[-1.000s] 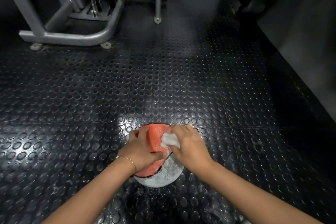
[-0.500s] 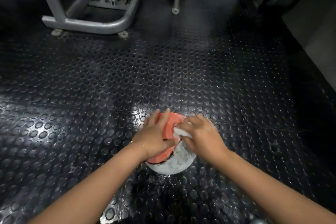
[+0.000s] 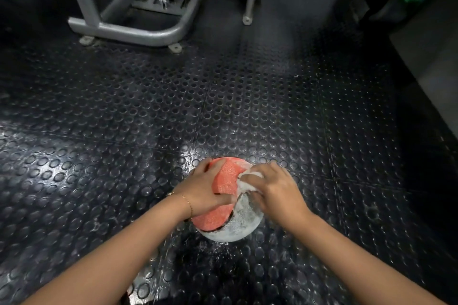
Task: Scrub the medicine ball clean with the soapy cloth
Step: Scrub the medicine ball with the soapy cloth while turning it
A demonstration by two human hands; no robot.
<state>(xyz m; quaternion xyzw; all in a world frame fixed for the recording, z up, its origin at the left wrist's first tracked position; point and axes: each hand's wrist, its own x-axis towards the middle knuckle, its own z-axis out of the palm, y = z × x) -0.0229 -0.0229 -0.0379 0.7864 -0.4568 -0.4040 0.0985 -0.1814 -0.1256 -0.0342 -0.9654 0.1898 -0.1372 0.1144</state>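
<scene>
Steady the medicine ball (image 3: 225,178) on the floor (image 3: 124,156) with left fingers (image 3: 207,167) laid open on it, and rub firmly in small circles with the soapy cloth (image 3: 247,182) gripped in curled right fingers (image 3: 264,169).

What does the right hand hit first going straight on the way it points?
Probably the left hand, which rests on the medicine ball just past the cloth the right hand grips; depth unclear.
</scene>
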